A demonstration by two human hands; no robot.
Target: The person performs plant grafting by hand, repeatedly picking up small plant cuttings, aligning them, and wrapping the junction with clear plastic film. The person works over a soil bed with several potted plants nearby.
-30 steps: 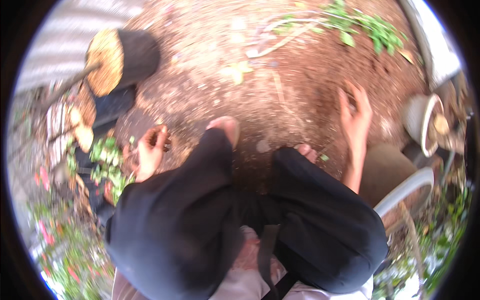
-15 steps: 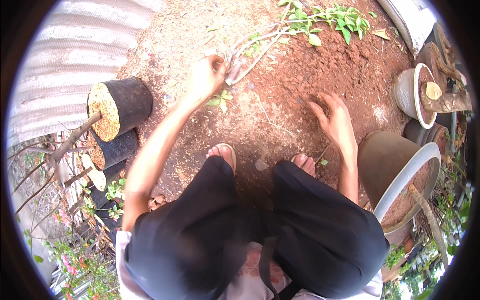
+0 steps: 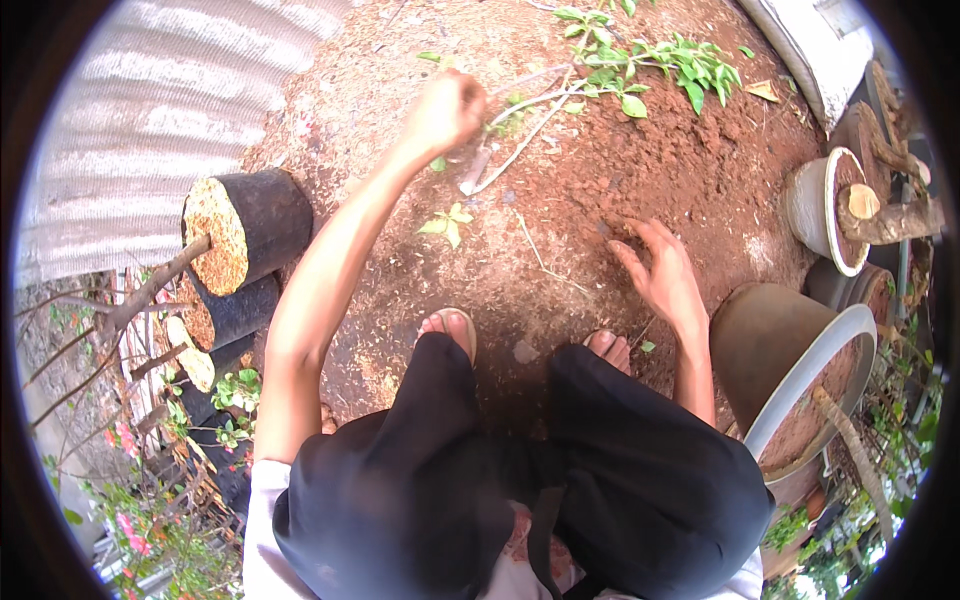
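Observation:
A cut branch with forked pale stems (image 3: 530, 140) and green leaves (image 3: 690, 65) lies on the ground ahead of me. Beside its left-hand stems is my left hand (image 3: 450, 115), fingers curled closed and slightly blurred; whatever they may hold is hidden. My right hand (image 3: 665, 275) hovers over reddish soil, fingers apart and nothing in them. A small leafy sprig (image 3: 447, 224) rests below the branch's cut end, and a thin bare twig (image 3: 540, 250) lies between my two hands.
Black grow bags (image 3: 260, 225) with woody stems lie tipped at left, near a corrugated sheet (image 3: 170, 130). To the right are a large tilted pot (image 3: 765, 340) and a white pot (image 3: 815, 205). Loose soil (image 3: 650, 150) is heaped ahead; pink flowers (image 3: 130, 530) grow at lower left.
My left hand has moved forward and slightly right, away from the branch's cut end and up along its stems. My right hand stays open in nearly the same place.

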